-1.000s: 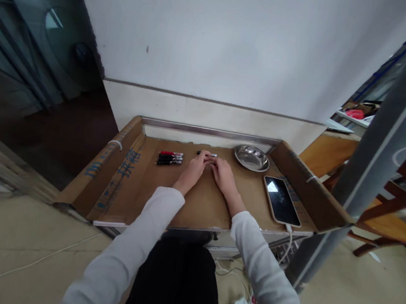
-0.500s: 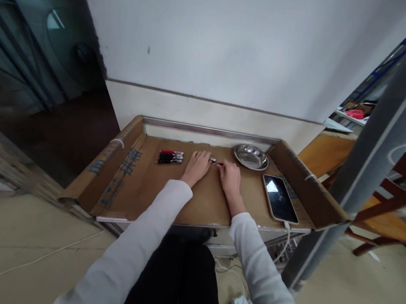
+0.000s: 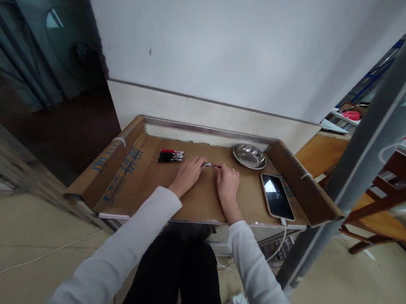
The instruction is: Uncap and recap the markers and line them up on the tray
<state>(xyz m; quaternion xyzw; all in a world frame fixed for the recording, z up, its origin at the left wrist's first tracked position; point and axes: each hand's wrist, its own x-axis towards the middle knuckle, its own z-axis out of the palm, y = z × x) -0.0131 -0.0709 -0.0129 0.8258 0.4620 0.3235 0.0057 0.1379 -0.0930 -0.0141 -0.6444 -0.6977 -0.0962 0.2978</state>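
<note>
Over the cardboard-lined tabletop (image 3: 203, 196), my left hand (image 3: 188, 175) and my right hand (image 3: 227, 183) face each other. Between them stretches a thin pen (image 3: 208, 165), its left end in the closed fingers of my left hand. The fingers of my right hand pinch its dark right end. Both ends are partly covered by fingertips, so I cannot tell whether it is one piece or two. To the left of my left hand lies a row of several pens (image 3: 171, 156), one red and the others black, side by side.
Behind my right hand sits a shallow round metal dish (image 3: 249, 157). A phone (image 3: 278, 196) with a white cable lies at the right. Raised cardboard walls border the left and right sides, and a grey post (image 3: 350, 155) stands beyond the right one.
My left hand has shifted left and slightly toward me, and more of the pen shows between the hands. My right hand stays almost in place. The view has shifted slightly.
</note>
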